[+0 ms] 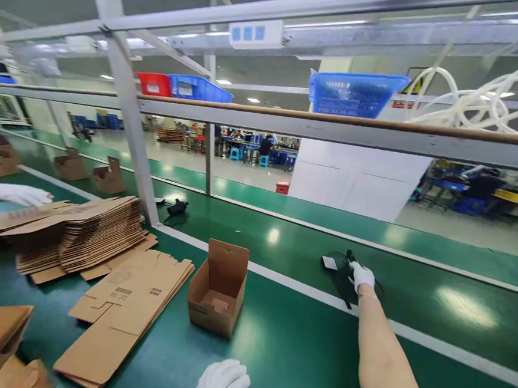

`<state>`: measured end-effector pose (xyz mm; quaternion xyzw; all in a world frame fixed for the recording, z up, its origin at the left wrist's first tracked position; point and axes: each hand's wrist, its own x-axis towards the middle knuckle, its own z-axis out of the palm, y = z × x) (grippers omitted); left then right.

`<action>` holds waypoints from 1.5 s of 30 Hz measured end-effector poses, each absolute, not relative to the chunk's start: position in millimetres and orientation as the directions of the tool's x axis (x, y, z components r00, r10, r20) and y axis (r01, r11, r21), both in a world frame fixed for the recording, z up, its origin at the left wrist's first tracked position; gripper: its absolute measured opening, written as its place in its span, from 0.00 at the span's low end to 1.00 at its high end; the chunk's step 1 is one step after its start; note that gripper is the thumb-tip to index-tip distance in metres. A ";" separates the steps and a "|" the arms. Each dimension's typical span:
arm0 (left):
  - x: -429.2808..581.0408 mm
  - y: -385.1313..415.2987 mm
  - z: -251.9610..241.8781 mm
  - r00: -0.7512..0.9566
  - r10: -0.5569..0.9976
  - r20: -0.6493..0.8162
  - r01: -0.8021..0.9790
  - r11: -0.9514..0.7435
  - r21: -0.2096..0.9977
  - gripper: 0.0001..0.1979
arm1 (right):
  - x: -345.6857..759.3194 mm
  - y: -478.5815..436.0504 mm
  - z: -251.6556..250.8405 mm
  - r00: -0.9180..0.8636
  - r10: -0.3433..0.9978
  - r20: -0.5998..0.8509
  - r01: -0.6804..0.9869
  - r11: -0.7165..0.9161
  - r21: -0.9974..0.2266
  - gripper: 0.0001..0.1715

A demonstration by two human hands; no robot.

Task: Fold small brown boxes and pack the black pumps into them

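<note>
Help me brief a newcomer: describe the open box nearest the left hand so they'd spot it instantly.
Find the green worktop, then the flat cardboard sheets at left. Just right of them stands the brown box: unlike those sheets, it is folded up, with a tall back flap.

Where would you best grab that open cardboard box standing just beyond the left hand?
Probably by its low front wall, from the near side, where the left hand is. The box is open on top, so thumb could go inside, fingers outside. The tall back flap might bend.
</note>
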<state>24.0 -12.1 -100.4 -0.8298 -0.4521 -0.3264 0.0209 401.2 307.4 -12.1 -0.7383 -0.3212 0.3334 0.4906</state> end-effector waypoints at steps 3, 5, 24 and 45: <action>22.3 -9.6 -101.8 0.305 0.747 0.590 0.727 -0.583 0.362 0.19 | 396.2 287.3 -4.1 0.422 0.890 -0.170 -0.062 -0.159 -0.985 0.28; 28.2 -4.1 -97.5 0.253 0.805 0.537 0.679 -0.543 0.495 0.18 | 389.6 271.7 2.1 0.295 0.946 -0.131 -0.171 -0.082 -0.982 0.28; 33.9 13.3 60.3 -0.307 0.920 0.243 -0.672 -0.390 0.629 0.26 | 280.7 132.3 59.3 -0.732 0.582 0.353 0.280 0.730 -0.623 0.21; 30.6 -1.0 24.4 0.706 0.707 -0.032 -0.199 0.242 0.950 0.27 | 205.0 91.0 111.2 -0.882 0.261 0.392 0.017 0.850 -0.527 0.23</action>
